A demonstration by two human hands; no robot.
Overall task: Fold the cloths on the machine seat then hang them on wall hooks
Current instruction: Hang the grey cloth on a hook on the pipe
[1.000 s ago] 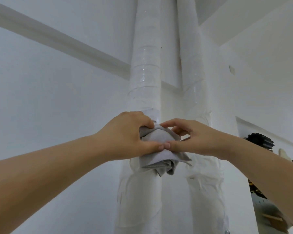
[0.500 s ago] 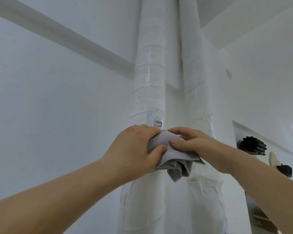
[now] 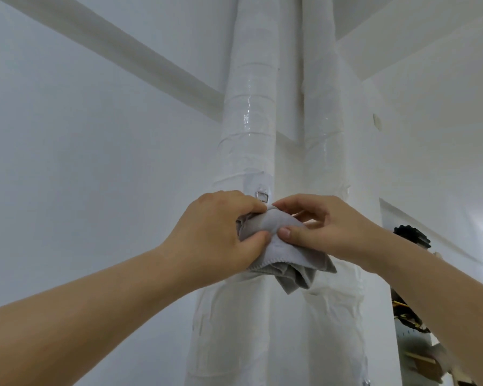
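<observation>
Grey cloth [image 3: 283,246]: folded and bunched, its top fold just below the small metal hook [image 3: 261,196], loose corners hanging lower.
Hook: fixed on a white wrapped pipe [image 3: 248,121].
Left hand [image 3: 215,238]: below and left of the hook, fingers and thumb curled round the cloth.
Right hand [image 3: 326,227]: just right of the hook, thumb and fingers pinching the cloth's top fold.
Second wrapped pipe [image 3: 321,107]: right of the hook.
Dark ridged object [image 3: 411,236]: well right of the hook.

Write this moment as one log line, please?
phase: hanging | left hand: grips folded grey fabric cloth | right hand: pinches its top | small metal hook: just above, uncovered
</observation>
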